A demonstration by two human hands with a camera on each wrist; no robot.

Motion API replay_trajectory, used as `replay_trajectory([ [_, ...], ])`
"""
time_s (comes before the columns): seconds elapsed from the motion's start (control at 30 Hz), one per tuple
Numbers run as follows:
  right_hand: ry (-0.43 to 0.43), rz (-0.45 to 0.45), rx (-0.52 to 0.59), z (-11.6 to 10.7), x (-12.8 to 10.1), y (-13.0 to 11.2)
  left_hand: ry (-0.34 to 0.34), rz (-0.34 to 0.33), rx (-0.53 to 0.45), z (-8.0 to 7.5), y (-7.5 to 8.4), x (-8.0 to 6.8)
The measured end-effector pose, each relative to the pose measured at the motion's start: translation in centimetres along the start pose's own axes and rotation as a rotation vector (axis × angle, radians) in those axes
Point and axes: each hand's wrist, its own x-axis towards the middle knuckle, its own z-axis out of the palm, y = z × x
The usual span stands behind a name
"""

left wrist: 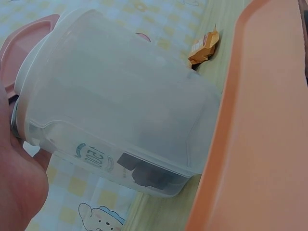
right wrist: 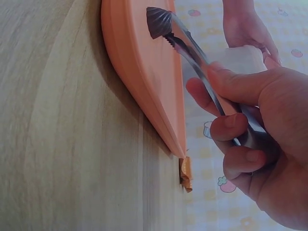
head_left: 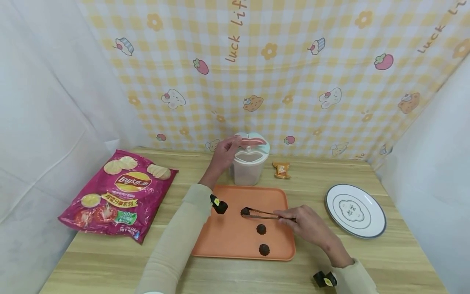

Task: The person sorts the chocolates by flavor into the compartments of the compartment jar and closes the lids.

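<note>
At the back of the tray, a clear plastic container [head_left: 247,173] with a pale green and white top stands upright. My left hand [head_left: 223,155] holds its pink flip lid [head_left: 253,141] raised, and the opening below shows. My right hand [head_left: 307,222] grips metal tongs [right wrist: 257,142] with thumb and fingers. The tong tips are at a dark ridged chocolate [right wrist: 159,23], over the orange tray [head_left: 227,237]. Two similar pieces, a middle chocolate [head_left: 261,229] and a front chocolate [head_left: 264,250], lie on the tray's right half.
A purple chip bag [head_left: 121,196] lies at the left of the wooden table [head_left: 257,277]. A white plate [head_left: 374,220] with a dark rim is at the right. Beside the container lies a small orange wrapped snack [head_left: 281,170]. A checked cloth [head_left: 271,90] hangs behind.
</note>
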Motion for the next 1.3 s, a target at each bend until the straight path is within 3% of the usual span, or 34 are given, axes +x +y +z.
replay_trajectory([
  [0.17,0.025,-0.022,-0.030,0.1,-0.1,0.1,0.007,-0.009,0.002,0.0,-0.1,0.0],
  [0.33,0.108,-0.058,-0.040,-0.2,-0.1,-0.2,-0.001,-0.008,-0.005,0.1,-0.1,0.0],
  [0.57,0.223,-0.096,0.017,-2.4,0.8,-2.1,-0.016,0.009,-0.013,0.1,0.0,-0.1],
  [0.8,0.417,-0.139,-0.017,-4.4,2.5,-3.6,-0.013,0.023,-0.028,-0.2,0.0,-0.3],
  [1.07,0.587,-0.093,-0.085,-4.4,4.3,-3.9,-0.012,0.032,-0.030,-0.1,0.0,0.0],
  [1.3,0.612,-0.058,-0.117,-3.9,4.9,-3.3,-0.007,0.025,-0.012,-0.1,0.2,0.0],
])
